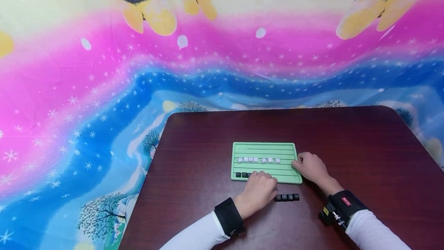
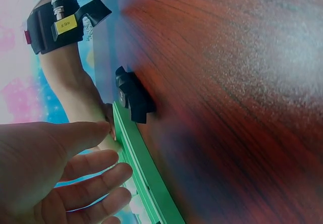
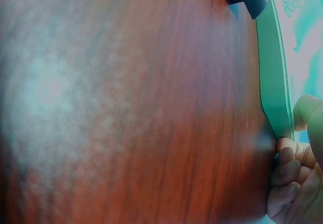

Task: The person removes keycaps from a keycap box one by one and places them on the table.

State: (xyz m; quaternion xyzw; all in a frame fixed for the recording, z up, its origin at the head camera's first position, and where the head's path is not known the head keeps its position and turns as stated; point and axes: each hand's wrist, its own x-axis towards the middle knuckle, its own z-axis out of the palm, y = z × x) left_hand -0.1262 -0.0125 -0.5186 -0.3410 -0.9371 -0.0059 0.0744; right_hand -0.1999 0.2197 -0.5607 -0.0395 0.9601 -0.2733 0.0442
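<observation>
A light green ridged board (image 1: 265,151) lies on the table. White keycaps (image 1: 251,159) stand in a row across its middle, and black keycaps (image 1: 241,174) sit at its lower left. My left hand (image 1: 257,192) hovers over the board's near edge, hiding part of the lower row. In the left wrist view its fingers (image 2: 96,181) are loosely bent, with no object visible between them and the thumb. My right hand (image 1: 312,168) pinches the board's right edge, thumb above and fingers at the side and underneath. More black keycaps (image 1: 288,197) lie in a short row beside the left hand.
The dark red-brown wooden table (image 1: 194,146) extends around the board, its far edge meeting a colourful printed cloth (image 1: 222,57). Both wrists carry black straps, and a small device (image 1: 329,214) juts from the right strap.
</observation>
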